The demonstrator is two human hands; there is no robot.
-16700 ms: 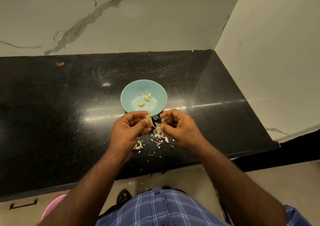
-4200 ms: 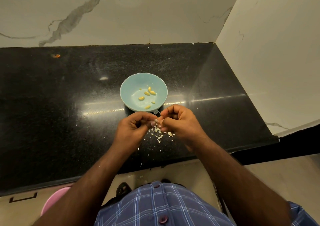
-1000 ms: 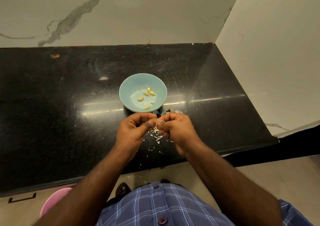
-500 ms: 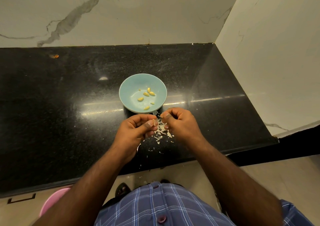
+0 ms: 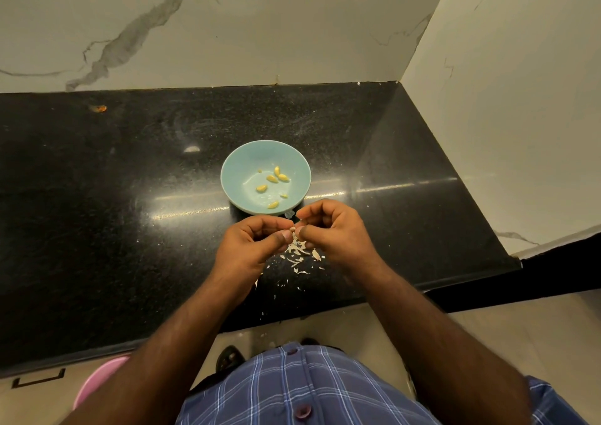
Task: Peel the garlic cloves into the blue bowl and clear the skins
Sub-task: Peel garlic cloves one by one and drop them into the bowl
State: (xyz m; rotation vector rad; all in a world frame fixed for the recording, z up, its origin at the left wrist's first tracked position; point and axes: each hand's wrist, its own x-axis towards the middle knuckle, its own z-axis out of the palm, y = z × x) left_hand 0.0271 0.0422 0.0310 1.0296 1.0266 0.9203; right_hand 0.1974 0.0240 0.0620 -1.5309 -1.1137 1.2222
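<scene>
While both hands, left (image 5: 252, 245) and right (image 5: 331, 229), pinch one clove (image 5: 293, 232) between curled fingertips, the bowl (image 5: 234, 177) sits close at 12 o'clock, the skins (image 5: 297, 252) lying on the worktop (image 5: 97, 197) below

A home kitchen: polished black granite counter (image 5: 97, 197) meeting veined white marble walls (image 5: 227, 28) at 12 and 3 o'clock.
</scene>
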